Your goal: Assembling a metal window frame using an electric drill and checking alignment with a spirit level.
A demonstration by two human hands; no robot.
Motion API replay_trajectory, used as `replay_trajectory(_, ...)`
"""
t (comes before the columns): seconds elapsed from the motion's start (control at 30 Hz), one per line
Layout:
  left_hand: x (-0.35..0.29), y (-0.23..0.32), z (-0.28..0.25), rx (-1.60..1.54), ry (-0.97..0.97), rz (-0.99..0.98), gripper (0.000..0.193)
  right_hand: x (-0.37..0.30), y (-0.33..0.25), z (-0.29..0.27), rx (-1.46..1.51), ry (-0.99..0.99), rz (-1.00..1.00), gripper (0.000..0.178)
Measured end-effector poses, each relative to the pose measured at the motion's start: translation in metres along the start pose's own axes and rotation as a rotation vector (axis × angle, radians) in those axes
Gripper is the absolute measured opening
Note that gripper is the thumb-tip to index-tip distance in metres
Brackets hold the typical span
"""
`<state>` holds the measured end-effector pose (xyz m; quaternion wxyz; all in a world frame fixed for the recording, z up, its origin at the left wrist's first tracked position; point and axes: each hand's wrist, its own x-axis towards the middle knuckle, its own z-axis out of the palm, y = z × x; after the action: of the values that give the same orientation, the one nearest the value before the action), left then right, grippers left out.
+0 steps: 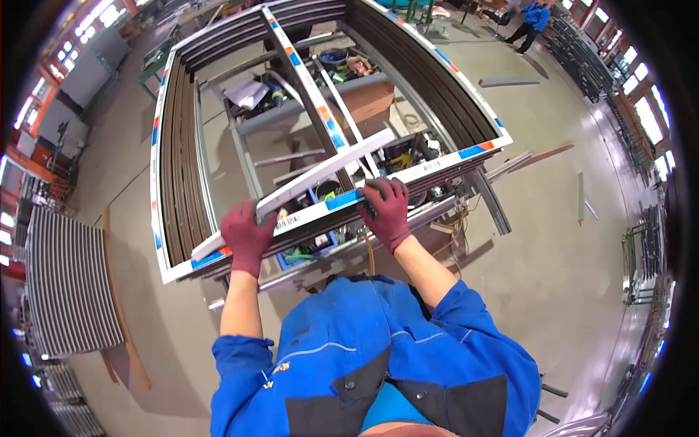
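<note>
A stack of large window frames [437, 167] lies in front of me; the top one has white film with blue and orange patches and a middle bar. My left hand [249, 231], in a maroon glove, is closed around a long white bar [325, 171] at the stack's near left corner. That bar slants up and to the right over the near edge, its far end beside the middle bar. With the fingers of my right hand [387, 211], gloved alike, I grip the near edge of the top frame just right of the middle bar.
Beneath the frames, a bench holds a cardboard box [368, 100], a blue bin [291, 258] and tools. Stacked grey profiles [73, 284] lie at the left. A person in blue [535, 18] is at the far right. Loose strips [510, 82] lie on the floor.
</note>
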<state>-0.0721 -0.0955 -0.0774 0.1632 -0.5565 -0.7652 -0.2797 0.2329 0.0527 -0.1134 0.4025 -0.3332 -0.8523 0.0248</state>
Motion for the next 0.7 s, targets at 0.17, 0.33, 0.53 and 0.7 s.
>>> replay_trajectory(0.17, 0.012, 0.005, -0.005, 0.034, -0.044, -0.030, 0.043, 0.006, 0.012, -0.007, 0.059, 0.014, -0.065, 0.047)
replay_trajectory(0.33, 0.007, 0.000, -0.002, 0.047, -0.044, -0.028, 0.040, -0.003, 0.013, -0.011, 0.143, -0.018, -0.071, 0.045)
replay_trajectory(0.53, -0.001, 0.006, -0.005, 0.027, -0.071, -0.061, 0.038, -0.059, 0.024, -0.026, 0.318, 0.045, -0.003, 0.033)
replay_trajectory(0.7, 0.007, 0.011, -0.004, 0.008, -0.091, -0.076, 0.038, -0.189, 0.059, 0.004, 0.245, -0.496, 0.503, 0.034)
